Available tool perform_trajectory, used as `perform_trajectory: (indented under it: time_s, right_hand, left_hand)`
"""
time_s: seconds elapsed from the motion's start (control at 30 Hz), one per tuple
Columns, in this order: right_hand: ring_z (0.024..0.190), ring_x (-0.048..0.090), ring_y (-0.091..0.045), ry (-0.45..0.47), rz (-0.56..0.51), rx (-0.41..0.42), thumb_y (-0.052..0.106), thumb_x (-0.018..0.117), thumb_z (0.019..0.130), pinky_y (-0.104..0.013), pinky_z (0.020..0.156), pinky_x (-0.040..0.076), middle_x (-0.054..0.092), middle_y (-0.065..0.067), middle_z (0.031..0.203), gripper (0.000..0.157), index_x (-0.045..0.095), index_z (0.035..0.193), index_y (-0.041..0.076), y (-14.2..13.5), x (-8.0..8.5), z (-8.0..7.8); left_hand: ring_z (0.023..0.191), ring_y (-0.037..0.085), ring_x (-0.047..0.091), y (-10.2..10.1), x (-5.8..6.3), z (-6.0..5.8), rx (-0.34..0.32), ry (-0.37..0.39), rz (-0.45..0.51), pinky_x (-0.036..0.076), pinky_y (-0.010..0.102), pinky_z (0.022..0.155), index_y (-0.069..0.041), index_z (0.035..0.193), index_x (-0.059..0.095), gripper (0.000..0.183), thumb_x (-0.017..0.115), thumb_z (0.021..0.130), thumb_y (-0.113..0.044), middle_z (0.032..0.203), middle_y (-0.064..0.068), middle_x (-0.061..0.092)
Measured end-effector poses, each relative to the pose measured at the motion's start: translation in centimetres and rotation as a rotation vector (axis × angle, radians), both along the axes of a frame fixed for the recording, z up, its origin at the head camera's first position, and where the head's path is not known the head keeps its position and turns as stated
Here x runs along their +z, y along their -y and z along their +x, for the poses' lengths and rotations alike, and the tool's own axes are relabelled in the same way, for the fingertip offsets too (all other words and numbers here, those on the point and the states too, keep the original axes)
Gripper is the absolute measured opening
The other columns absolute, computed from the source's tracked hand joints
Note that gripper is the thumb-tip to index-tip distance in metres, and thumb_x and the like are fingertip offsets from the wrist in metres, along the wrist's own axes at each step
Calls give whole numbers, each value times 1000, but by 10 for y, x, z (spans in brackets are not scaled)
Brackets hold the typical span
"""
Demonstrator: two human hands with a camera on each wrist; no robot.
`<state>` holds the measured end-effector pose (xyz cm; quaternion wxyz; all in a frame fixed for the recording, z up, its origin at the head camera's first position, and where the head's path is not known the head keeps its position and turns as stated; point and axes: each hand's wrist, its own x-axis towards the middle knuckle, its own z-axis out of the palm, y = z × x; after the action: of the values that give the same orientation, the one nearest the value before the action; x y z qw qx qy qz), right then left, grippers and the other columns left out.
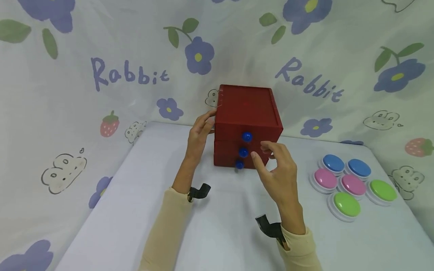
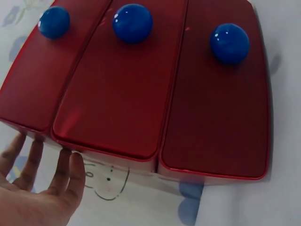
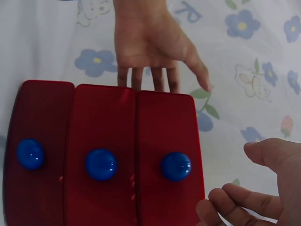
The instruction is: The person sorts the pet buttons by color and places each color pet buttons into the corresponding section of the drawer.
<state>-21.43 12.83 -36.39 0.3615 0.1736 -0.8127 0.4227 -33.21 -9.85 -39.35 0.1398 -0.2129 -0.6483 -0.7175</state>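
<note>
A red three-drawer box [image 1: 247,107] stands at the back of the white table, its drawers closed. Each drawer front carries one round blue knob; the top knob [image 1: 247,137] is the highest of them. My left hand [image 1: 197,140] is at the box's left side, and in the left wrist view its extended fingers [image 2: 32,162] reach the side wall. In front of the box's right half is my right hand [image 1: 279,175], thumb and fingers spread apart with nothing between them. The right wrist view shows its fingers [image 3: 247,200] beside the top drawer's edge.
On the right of the table [image 1: 217,233] sit several round push buttons in white bases: blue ones [image 1: 333,163] at the back, pink ones [image 1: 325,178] in the middle, green ones [image 1: 347,204] nearer. A printed cloth [image 1: 135,37] hangs behind and around the table.
</note>
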Motion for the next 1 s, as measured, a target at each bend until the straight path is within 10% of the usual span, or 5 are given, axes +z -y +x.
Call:
perform_trajectory:
  time_s: [0.8,1.0]
  right_hand:
    - [93,63,-25,63,51,-62,17,78,88,-41,77,54,64,-12,106,32,66,113,-1,6,-16,-45]
    - [91,64,-24,78,49,-78,18,79,87,-40,75,54,65,-11,105,33,67,111,-1,7,-18,-48]
  left_hand:
    - [122,25,51,-8,25,21,53,60,-39,45,36,100,-7,144,53,45,59,102,-19,143,3,49]
    - [124,24,51,-7,7,5,35,63,-17,44,39,103,-11,146,52,45,59,102,-18,145,1,47]
